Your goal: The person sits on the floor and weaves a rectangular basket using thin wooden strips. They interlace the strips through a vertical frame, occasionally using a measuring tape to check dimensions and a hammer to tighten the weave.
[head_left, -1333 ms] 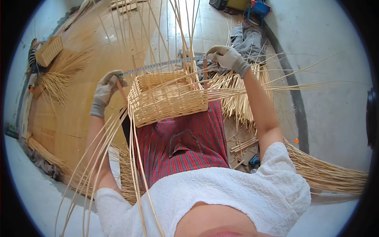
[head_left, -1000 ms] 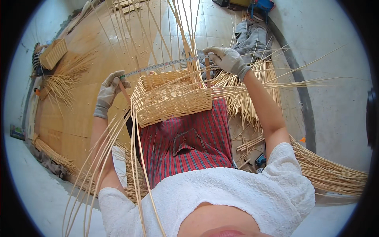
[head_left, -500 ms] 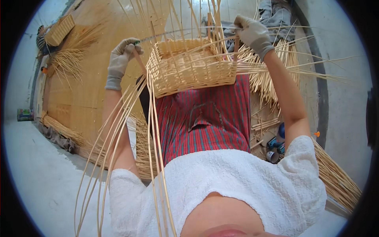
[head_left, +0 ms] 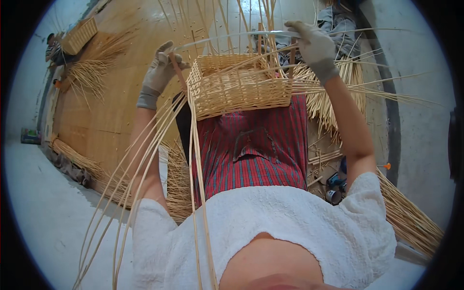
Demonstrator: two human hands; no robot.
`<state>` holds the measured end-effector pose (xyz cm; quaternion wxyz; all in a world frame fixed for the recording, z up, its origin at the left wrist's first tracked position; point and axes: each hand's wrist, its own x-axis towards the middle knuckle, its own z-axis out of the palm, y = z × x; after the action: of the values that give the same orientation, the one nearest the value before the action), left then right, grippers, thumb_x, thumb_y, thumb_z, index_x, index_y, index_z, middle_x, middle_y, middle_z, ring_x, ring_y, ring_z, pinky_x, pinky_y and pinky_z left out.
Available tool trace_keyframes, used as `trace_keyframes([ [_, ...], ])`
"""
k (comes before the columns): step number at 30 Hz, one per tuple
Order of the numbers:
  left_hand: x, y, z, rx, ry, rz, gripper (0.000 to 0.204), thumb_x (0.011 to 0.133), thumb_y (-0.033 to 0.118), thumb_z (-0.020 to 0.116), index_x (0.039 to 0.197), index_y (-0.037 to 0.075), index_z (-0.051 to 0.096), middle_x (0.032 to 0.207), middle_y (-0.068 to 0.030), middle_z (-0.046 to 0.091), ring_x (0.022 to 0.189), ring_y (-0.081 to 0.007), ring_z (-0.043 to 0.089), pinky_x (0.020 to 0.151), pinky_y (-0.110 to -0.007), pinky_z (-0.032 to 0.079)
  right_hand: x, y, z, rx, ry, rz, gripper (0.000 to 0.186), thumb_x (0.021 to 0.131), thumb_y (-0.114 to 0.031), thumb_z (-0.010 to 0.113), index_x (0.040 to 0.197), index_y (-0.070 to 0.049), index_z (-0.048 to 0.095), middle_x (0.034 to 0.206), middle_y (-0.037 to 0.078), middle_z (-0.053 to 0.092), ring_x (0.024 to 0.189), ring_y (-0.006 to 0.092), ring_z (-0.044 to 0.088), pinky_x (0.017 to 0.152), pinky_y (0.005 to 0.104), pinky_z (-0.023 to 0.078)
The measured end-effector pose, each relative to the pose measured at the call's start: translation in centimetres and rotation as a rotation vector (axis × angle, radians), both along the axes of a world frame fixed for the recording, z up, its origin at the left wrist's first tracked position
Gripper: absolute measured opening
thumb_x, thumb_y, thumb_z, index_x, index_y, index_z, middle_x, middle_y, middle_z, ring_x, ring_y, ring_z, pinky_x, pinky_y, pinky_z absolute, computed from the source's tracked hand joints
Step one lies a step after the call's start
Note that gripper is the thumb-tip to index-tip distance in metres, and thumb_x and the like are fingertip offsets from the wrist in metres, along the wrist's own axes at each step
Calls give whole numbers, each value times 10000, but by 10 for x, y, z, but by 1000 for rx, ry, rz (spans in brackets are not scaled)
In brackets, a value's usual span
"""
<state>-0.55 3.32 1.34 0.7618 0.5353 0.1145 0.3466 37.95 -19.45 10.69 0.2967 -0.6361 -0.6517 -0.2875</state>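
Observation:
A pale woven wicker basket [head_left: 241, 96] rests at my lap, open side up, with long loose rods fanning out from its rim and corners. Above its far side a thin whitish tape measure [head_left: 232, 36] stretches in a slight arch between my gloved hands. At the basket's left corner post, my left hand [head_left: 162, 72] is closed around the tape's left end, the thumb sticking out past the post. Beyond the right corner post, my right hand [head_left: 316, 46] grips the other end. The gloves hide exactly how the fingers hold the tape.
Bundles of rods lie on the floor at right [head_left: 336, 99] and lower right [head_left: 411, 212]. A blue tool [head_left: 334, 180] and a cup [head_left: 332, 196] sit beside my right side. At far left, a person [head_left: 55, 50] is near another basket [head_left: 79, 36] and loose rods [head_left: 89, 75].
My left hand has shifted slightly right and down, its thumb now spread further. The right hand has turned a little, and the tape has moved slightly upward. The basket has shifted slightly right.

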Motion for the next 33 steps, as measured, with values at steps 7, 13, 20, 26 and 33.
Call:
trace_keyframes([
  [7,-3,-46,-25,-144,50,222,519,1044,438,556,1338,11,534,1011,-94,664,877,-214,660,909,-388,560,-103,-108,-59,-711,158,213,132,958,-268,588,930,-139,594,739,91,672,718,315,697,622,437,540],
  [13,-43,-182,-139,107,500,841,238,1040,234,612,1120,18,670,917,-83,694,832,-168,663,786,-312,555,-137,-159,-119,-1075,445,360,405,908,-355,686,1248,-141,635,962,155,721,950,322,709,845,434,559],
  [20,45,-195,-37,-105,601,373,734,1025,373,616,1549,69,202,830,-121,683,467,-122,598,380,-264,461,-111,-36,-100,-238,1573,342,373,909,-295,761,1155,-34,660,899,31,691,725,97,606,652,258,510],
  [26,47,-148,-74,-285,385,292,486,944,230,751,1286,61,449,800,-107,668,547,-143,625,445,-276,508,-118,-67,-133,-348,1677,289,218,907,-207,785,1018,-38,701,912,62,736,704,131,709,535,253,533],
  [33,69,-144,-94,-332,197,392,256,912,63,761,1022,38,531,749,-129,653,583,-184,625,528,-307,557,-94,-13,-157,-220,1681,112,172,913,-197,783,1003,-72,706,845,45,735,655,132,696,542,256,533],
])
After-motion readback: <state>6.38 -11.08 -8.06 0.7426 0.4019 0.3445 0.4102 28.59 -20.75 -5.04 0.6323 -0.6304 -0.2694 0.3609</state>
